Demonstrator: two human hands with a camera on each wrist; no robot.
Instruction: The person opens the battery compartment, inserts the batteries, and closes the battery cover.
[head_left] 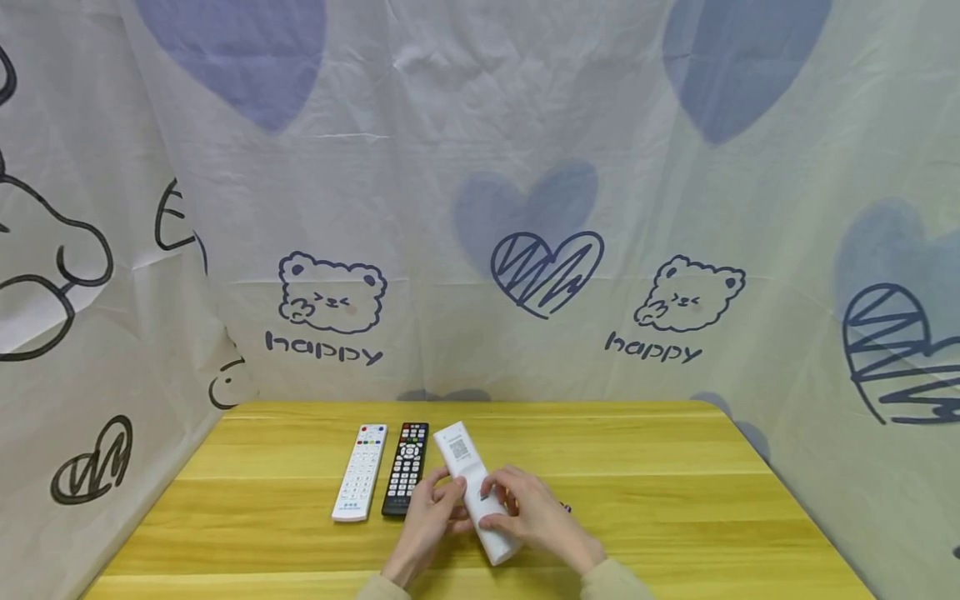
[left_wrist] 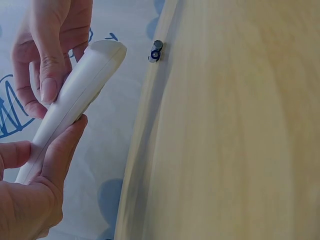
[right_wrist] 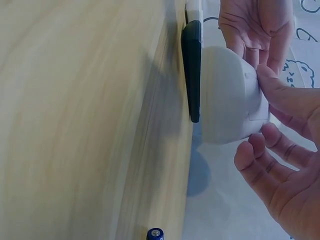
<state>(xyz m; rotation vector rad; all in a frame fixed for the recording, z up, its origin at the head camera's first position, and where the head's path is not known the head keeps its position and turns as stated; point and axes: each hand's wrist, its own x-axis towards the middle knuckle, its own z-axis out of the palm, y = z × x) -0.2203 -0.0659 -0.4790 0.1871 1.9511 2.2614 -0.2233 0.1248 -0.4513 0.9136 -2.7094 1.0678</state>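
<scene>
A white remote control (head_left: 471,468) is held back side up over the table, its label with a printed code showing toward the far end. My left hand (head_left: 429,512) grips it along the left edge, thumb on top and fingers underneath. With thumb and bent fingers, my right hand (head_left: 531,508) pinches the back of the remote nearer to me, around a small dark spot by the battery cover. The right wrist view shows the remote's rounded end (right_wrist: 222,95) and the right fingertips at its edge. Its button side is hidden.
To the left lie a white remote (head_left: 360,473) and a black remote (head_left: 406,468), buttons up. Small blue batteries (left_wrist: 155,51) lie on the wooden table (head_left: 675,500), mostly hidden behind the right hand in the head view. A printed cloth (head_left: 450,358) hangs behind the table.
</scene>
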